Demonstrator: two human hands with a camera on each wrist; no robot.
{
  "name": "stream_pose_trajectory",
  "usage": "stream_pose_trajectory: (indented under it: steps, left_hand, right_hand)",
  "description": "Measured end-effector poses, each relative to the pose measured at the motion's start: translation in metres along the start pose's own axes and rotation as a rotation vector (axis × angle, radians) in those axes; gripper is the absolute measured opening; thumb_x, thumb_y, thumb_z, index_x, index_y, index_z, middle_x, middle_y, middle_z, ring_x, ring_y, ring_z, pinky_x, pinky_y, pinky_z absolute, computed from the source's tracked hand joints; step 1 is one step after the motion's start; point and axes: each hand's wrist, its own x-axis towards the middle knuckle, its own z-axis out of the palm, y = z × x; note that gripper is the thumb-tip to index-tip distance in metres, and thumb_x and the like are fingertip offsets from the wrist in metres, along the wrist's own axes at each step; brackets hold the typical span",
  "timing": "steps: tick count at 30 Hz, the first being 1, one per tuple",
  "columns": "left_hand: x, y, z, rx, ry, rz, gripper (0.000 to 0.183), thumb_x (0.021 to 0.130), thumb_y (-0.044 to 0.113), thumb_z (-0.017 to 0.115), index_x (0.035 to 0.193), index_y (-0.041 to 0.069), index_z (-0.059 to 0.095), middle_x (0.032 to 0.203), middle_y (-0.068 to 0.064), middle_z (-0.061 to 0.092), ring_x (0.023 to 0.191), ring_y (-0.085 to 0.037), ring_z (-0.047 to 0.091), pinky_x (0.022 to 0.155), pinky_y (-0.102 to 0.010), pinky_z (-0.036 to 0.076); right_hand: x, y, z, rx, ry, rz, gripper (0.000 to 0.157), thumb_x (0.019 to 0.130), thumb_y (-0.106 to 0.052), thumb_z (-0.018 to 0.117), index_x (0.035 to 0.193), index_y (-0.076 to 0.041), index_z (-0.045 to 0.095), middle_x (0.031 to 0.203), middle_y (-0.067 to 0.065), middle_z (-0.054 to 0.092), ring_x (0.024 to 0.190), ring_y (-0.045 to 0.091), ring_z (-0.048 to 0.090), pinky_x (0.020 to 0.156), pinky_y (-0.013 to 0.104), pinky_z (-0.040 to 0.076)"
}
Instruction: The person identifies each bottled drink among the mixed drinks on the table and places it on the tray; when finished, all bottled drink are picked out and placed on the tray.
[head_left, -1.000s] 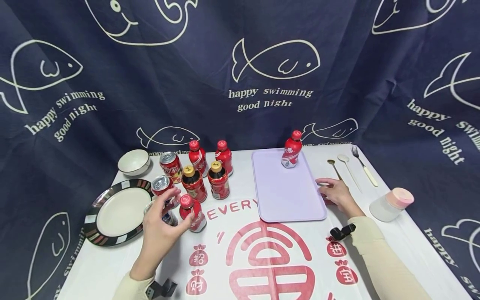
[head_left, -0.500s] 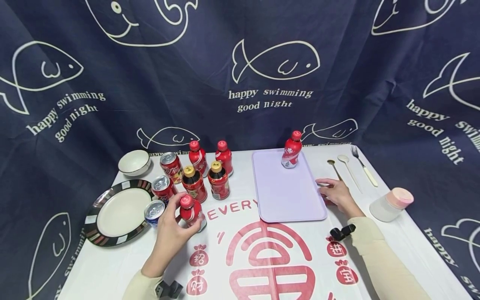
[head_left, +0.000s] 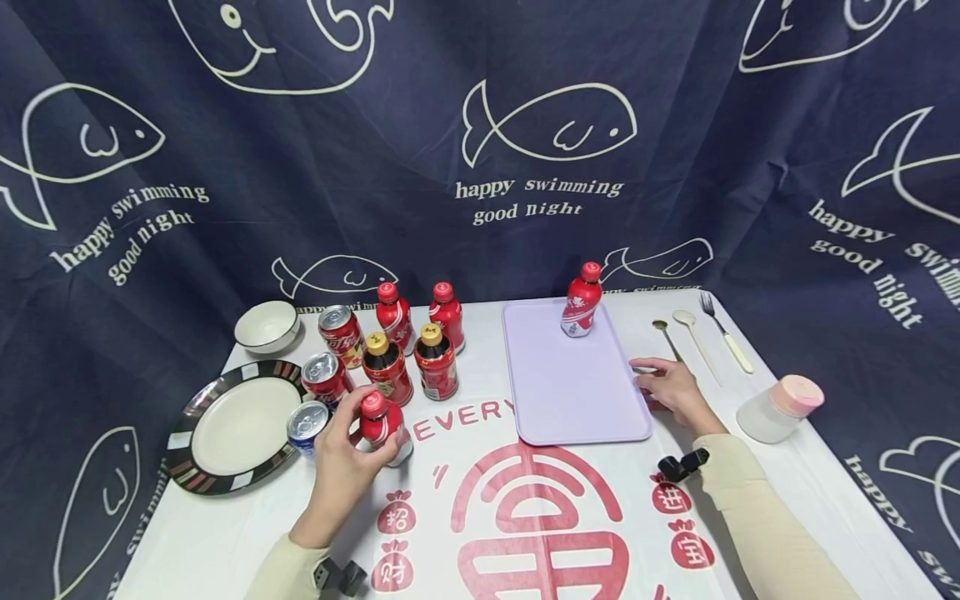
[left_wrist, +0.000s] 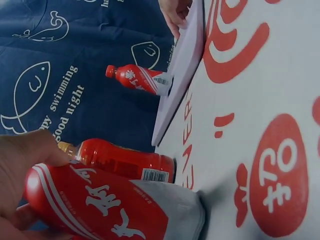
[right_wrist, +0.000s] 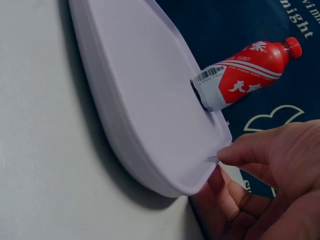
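Observation:
My left hand (head_left: 347,450) grips a red-and-white plastic drink bottle (head_left: 380,422) around its upper part. Up close in the left wrist view, the bottle (left_wrist: 107,205) stands upright with its base at the tablecloth. A lilac tray (head_left: 573,392) lies right of centre. At its right edge my right hand (head_left: 670,388) pinches the rim; the right wrist view shows the thumb (right_wrist: 235,152) on top and other fingers below the edge. Another bottle (right_wrist: 250,72) of the same kind stands on the tray near its far right corner.
Behind the held bottle stand two gold-capped bottles (head_left: 437,367), two more red-capped bottles (head_left: 447,317) and several cans (head_left: 309,423). Further left are a dark-rimmed plate (head_left: 243,421) and a white bowl (head_left: 267,327). Two spoons (head_left: 686,318), a fork (head_left: 727,333) and a pink-lidded jar (head_left: 780,408) are at the right.
My left hand has moved right from beside the cans and closed around the front red-capped bottle. The right hand keeps its place at the tray's edge.

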Motion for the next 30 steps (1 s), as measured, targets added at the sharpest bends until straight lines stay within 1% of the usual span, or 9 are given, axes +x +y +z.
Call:
stream_pose_trajectory:
  steps: [4,8,10,15,19,22,24,26,30]
  left_hand:
    - [0.007,0.008,-0.002,-0.121,-0.081,-0.063,0.074,0.060,-0.002,0.080,0.126,0.016,0.052,0.114,-0.006,0.059,0.099,-0.021,0.060,0.071,-0.033,0.054]
    - [0.018,0.028,-0.007,-0.239,-0.176,-0.128,0.073,0.062,-0.007,0.077,0.127,0.013,0.050,0.117,-0.010,0.059,0.104,-0.026,0.059,0.076,-0.038,0.053]
    - [0.026,0.037,-0.008,-0.278,-0.224,-0.135,0.072,0.063,-0.008,0.076,0.127,0.010,0.049,0.116,-0.012,0.059,0.104,-0.025,0.058,0.078,-0.039,0.053]
    - [0.045,0.044,-0.001,-0.396,-0.378,-0.078,0.070,0.065,-0.010,0.073,0.128,0.005,0.046,0.114,-0.015,0.061,0.096,-0.024,0.060,0.079,-0.036,0.052]
    - [0.061,0.049,0.015,-0.551,-0.504,-0.011,0.069,0.065,-0.014,0.069,0.128,0.003,0.046,0.116,-0.017,0.059,0.100,-0.026,0.060,0.083,-0.034,0.051]
    - [0.072,0.057,0.029,-0.647,-0.574,0.035,0.068,0.065,-0.017,0.068,0.127,0.001,0.046,0.116,-0.019,0.058,0.104,-0.027,0.058,0.086,-0.035,0.050]
    - [0.080,0.063,0.039,-0.672,-0.619,0.072,0.067,0.065,-0.017,0.068,0.126,0.002,0.047,0.115,-0.019,0.059,0.101,-0.027,0.058,0.082,-0.036,0.052]
    - [0.088,0.069,0.049,-0.699,-0.667,0.103,0.066,0.066,-0.016,0.068,0.126,0.001,0.048,0.115,-0.019,0.058,0.102,-0.025,0.057,0.082,-0.037,0.052]
    - [0.104,0.079,0.068,-0.691,-0.738,0.168,0.065,0.066,-0.013,0.069,0.126,0.003,0.049,0.116,-0.016,0.059,0.104,-0.022,0.057,0.082,-0.036,0.052]
  right_hand:
    - [-0.001,0.000,-0.001,-0.007,0.006,-0.001,0.045,0.085,-0.008,0.055,0.129,-0.007,0.052,0.093,0.011,0.055,0.073,0.013,0.057,0.059,0.029,0.053]
    - [-0.001,-0.001,-0.001,-0.008,0.004,-0.014,0.045,0.084,-0.008,0.055,0.129,-0.005,0.051,0.095,0.013,0.055,0.073,0.013,0.058,0.059,0.029,0.054]
    - [0.000,-0.001,0.000,-0.005,0.002,-0.010,0.045,0.084,-0.008,0.055,0.129,-0.006,0.052,0.095,0.013,0.055,0.073,0.013,0.058,0.060,0.028,0.054]
    - [-0.001,0.000,0.000,-0.002,0.001,-0.006,0.044,0.085,-0.009,0.055,0.129,-0.007,0.052,0.096,0.012,0.055,0.073,0.012,0.057,0.058,0.027,0.053]
    - [-0.002,0.001,-0.001,-0.003,-0.002,-0.010,0.045,0.085,-0.009,0.056,0.130,-0.006,0.051,0.096,0.011,0.057,0.072,0.011,0.057,0.058,0.027,0.053]
    - [-0.002,0.001,-0.001,-0.004,0.003,-0.006,0.045,0.085,-0.009,0.056,0.130,-0.007,0.051,0.094,0.010,0.056,0.071,0.011,0.057,0.058,0.028,0.053]
    - [-0.002,0.001,-0.002,-0.007,0.008,-0.005,0.045,0.085,-0.009,0.057,0.130,-0.007,0.051,0.092,0.009,0.055,0.071,0.011,0.056,0.058,0.029,0.053]
    - [-0.002,0.001,-0.002,-0.007,0.012,-0.003,0.044,0.085,-0.008,0.057,0.129,-0.007,0.052,0.090,0.008,0.055,0.070,0.011,0.056,0.058,0.029,0.053]
    - [0.000,0.002,-0.001,-0.001,0.013,0.000,0.043,0.085,-0.009,0.058,0.128,-0.008,0.053,0.090,0.007,0.059,0.069,0.010,0.057,0.058,0.029,0.053]
